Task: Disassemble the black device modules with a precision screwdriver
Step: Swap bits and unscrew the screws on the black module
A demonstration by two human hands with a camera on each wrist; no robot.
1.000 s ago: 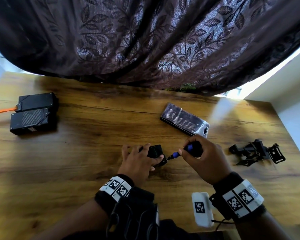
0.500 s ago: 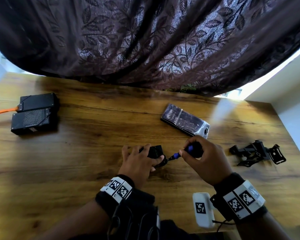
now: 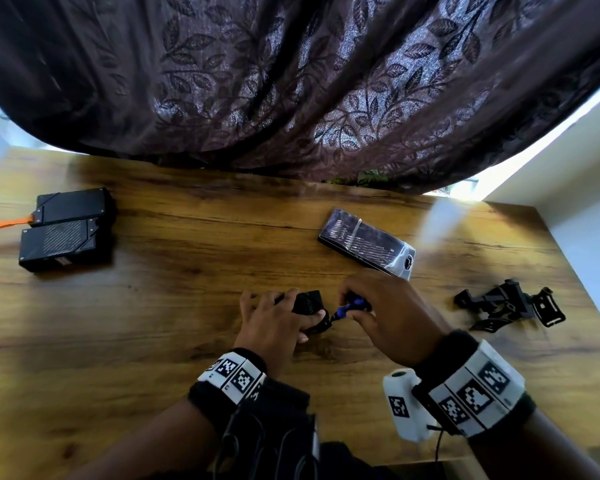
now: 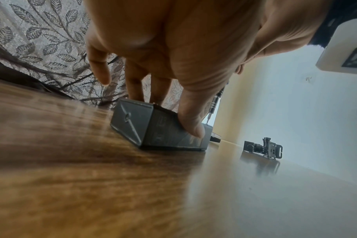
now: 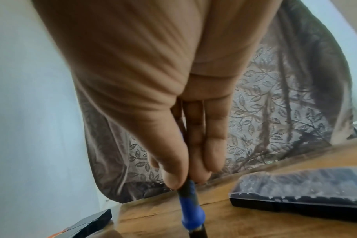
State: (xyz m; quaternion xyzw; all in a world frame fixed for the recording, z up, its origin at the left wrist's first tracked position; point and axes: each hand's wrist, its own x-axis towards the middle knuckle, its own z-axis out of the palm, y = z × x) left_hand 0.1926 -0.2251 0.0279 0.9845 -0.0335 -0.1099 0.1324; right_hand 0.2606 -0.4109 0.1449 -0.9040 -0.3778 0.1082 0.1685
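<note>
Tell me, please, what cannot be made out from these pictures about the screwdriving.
- Screwdriver tip and screw: head view, too small and dark against the black module.
- Tip: right wrist view, cut off by the bottom edge.
- Shaft's contact: left wrist view, hidden behind the left hand.
- Bits in the bit case: too small.

Left hand [image 3: 274, 320] clamps down; right hand [image 3: 385, 313] pinching.

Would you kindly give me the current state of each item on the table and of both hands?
Left hand: grips the small black module, holding it on the table.
Right hand: pinches the blue screwdriver, tip at the module.
Bit case: closed, lying flat.
Two black modules: side by side, untouched.
Black mount: lying loose.
</note>
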